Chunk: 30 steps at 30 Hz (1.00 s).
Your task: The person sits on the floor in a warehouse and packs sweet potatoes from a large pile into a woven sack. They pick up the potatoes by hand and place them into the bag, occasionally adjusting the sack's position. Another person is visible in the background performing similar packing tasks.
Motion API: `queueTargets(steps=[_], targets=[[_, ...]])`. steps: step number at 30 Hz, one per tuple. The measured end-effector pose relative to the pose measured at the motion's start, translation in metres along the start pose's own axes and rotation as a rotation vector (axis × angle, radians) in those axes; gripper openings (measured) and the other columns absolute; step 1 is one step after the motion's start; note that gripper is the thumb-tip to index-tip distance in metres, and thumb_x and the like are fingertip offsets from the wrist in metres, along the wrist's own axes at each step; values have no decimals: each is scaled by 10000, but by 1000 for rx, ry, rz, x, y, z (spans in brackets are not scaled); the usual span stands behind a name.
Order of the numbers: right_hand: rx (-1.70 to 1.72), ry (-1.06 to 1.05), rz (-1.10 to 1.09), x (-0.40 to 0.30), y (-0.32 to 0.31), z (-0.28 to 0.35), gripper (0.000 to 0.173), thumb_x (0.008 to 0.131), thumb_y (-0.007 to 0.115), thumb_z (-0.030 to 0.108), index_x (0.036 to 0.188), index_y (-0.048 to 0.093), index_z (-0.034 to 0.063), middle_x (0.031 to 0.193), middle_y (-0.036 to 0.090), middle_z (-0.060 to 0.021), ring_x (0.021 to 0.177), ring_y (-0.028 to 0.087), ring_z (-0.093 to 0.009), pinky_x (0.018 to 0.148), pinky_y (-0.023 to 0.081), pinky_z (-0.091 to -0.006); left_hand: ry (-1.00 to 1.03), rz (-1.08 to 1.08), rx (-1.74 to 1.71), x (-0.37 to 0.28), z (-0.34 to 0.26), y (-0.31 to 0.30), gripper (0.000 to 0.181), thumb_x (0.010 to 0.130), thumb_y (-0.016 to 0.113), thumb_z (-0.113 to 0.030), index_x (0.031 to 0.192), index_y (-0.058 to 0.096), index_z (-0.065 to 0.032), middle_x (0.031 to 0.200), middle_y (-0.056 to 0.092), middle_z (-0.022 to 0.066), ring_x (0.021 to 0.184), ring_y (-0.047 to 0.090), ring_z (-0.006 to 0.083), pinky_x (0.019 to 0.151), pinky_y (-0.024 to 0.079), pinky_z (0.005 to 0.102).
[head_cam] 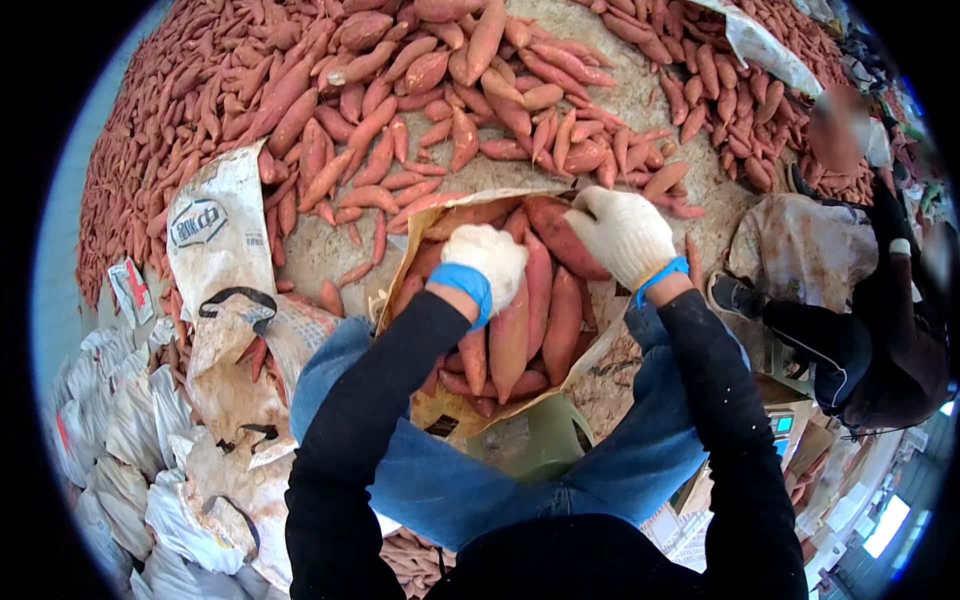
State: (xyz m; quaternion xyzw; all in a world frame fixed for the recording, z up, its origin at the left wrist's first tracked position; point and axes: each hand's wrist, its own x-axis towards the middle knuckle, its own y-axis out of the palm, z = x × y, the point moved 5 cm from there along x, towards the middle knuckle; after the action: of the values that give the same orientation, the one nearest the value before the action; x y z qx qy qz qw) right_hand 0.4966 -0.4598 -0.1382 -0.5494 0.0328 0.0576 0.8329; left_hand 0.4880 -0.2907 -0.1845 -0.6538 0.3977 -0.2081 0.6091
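A woven sack (469,199) stands open between my knees, filled with reddish sweet potatoes (564,326). My left hand (487,259), in a white knit glove with a blue band at the wrist, rests over the sweet potatoes inside it. Its fingers curl downward and their tips are hidden. My right hand (622,232), gloved the same way, is at the sack's far right rim, beside a large sweet potato (559,234). Its fingers are bent there; whether they pinch the rim or that root I cannot tell.
A great heap of sweet potatoes (300,90) spreads ahead over the concrete floor (315,262). At left lie a white printed sack (225,225) and several filled bags (127,427). A green plastic stool (544,442) stands below me. Another person (847,345) sits at right beside a dirty sack (802,232).
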Motion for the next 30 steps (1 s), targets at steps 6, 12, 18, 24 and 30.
queueTargets(steps=[6, 12, 18, 24, 30], targets=[[-142, -23, 202, -16, 37, 1, 276, 848, 603, 308, 955, 553, 58, 908, 648, -208, 877, 629, -407, 735, 502, -497, 16, 28, -177, -6, 41, -5, 235, 853, 545, -193, 1038, 684, -153, 953, 665, 144, 889, 635, 343, 788, 504, 452], [-175, -94, 142, -8, 44, -17, 370, 828, 614, 319, 1041, 543, 24, 1010, 632, -232, 945, 625, -397, 784, 513, -473, 86, -33, -300, -5, 8, -5, 290, 856, 575, -289, 1099, 664, -159, 1040, 653, 137, 924, 621, 347, 824, 495, 460], [-261, -33, 226, 0, 61, -4, 570, 767, 676, 426, 1086, 561, -32, 1038, 633, -261, 966, 629, -396, 840, 511, -458, -190, -163, -133, -5, -19, 16, 622, 802, 613, -473, 1265, 523, -66, 1230, 533, 167, 1077, 526, 351, 920, 398, 469], [-415, -20, 99, 1, 79, -19, 624, 653, 773, 295, 1133, 519, -13, 1042, 621, -216, 946, 638, -355, 806, 529, -429, -231, -202, -105, 4, -30, 28, 656, 788, 612, -443, 1340, 496, -108, 1213, 542, 193, 1099, 527, 349, 998, 314, 519], [-440, 30, 148, -16, 60, 6, 724, 669, 811, 332, 1222, 472, 10, 1096, 579, -202, 972, 606, -371, 811, 524, -442, -172, -183, -138, -23, -21, 20, 641, 799, 639, -422, 1333, 501, -95, 1187, 564, 187, 1153, 510, 362, 1089, 261, 526]])
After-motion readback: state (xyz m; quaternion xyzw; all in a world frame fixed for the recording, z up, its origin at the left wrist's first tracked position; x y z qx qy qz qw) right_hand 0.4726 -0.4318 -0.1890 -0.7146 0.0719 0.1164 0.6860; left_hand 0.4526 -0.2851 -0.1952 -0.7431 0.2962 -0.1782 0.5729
